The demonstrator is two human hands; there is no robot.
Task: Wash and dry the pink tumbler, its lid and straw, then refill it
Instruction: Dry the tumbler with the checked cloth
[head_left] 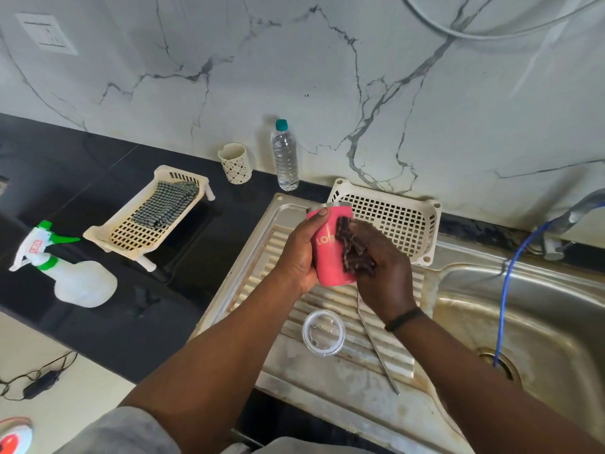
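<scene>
My left hand (299,253) grips the pink tumbler (329,257) above the steel draining board, thumb near its metal rim. My right hand (383,270) presses a dark scrubbing pad (352,247) against the tumbler's right side, fingers curled round the pad. The clear round lid (323,332) lies flat on the ribbed draining board (262,257) below my hands. Beside it lies the thin metal straw (376,348), its top end hidden under my right wrist.
An empty cream basket (386,221) leans behind the tumbler. A second basket (144,217) holds a checked cloth on the black counter. A water bottle (285,157) and patterned cup (235,163) stand by the wall. A spray bottle (65,270) lies left. The sink basin (523,309) with a blue hose is right.
</scene>
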